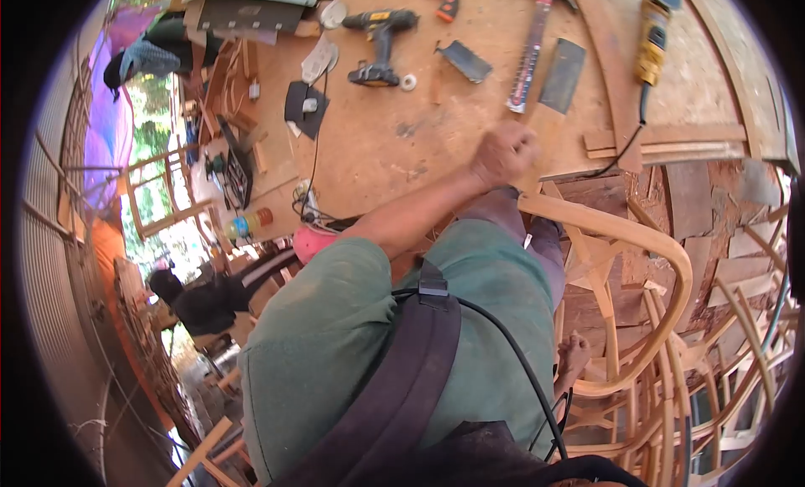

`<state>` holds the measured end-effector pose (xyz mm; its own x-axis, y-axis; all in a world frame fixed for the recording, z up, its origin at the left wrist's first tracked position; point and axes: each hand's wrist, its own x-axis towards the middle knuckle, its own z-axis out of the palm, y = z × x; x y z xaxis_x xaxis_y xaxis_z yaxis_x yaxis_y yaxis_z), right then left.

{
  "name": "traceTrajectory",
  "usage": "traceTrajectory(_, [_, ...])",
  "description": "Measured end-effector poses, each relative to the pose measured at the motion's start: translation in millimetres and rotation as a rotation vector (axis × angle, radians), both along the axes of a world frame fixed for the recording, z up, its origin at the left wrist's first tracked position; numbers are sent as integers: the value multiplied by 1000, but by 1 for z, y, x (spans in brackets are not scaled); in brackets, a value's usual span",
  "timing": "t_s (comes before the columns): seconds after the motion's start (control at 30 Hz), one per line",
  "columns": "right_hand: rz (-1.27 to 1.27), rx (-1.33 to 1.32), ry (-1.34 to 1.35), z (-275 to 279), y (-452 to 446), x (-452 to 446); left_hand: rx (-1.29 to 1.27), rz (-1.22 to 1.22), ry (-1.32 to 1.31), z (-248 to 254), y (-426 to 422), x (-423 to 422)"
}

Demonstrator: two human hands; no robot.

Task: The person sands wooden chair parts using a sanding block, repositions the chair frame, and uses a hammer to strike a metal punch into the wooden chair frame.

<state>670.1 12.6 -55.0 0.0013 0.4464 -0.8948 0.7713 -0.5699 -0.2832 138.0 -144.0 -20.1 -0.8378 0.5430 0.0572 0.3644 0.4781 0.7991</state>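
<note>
My left hand [506,154] is curled into a fist at the near edge of the wooden worktable [402,164], with nothing visible in it. Just beyond it lies a hammer [531,55], its handle end pointing toward the fist. Dark abrasive sheets [562,75] lie on both sides of the hammer. Low at my right side, my right hand [574,353] hangs with its fingers curled, beside a curved wooden chair frame [683,269]. It is small in view, and no held object shows.
A cordless drill [381,47] and an orange-handled tool [449,2] lie farther back. A yellow power tool [652,47] trails a cord at the right. More chair frames [746,319] crowd the lower right. Another person [151,55] is at the upper left.
</note>
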Motion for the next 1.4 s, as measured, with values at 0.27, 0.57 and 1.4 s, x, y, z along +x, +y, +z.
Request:
traceTrajectory(0.27, [208, 163, 63, 25, 47, -77, -132, 597, 31, -25, -113, -73])
traceTrajectory(0.57, [418, 257, 85, 36, 36, -100, 16, 458, -63, -16, -63, -108])
traceTrajectory(1.4, [241, 187, -20, -2, -15, -19, -511, 166, -216, -21, -20, -53])
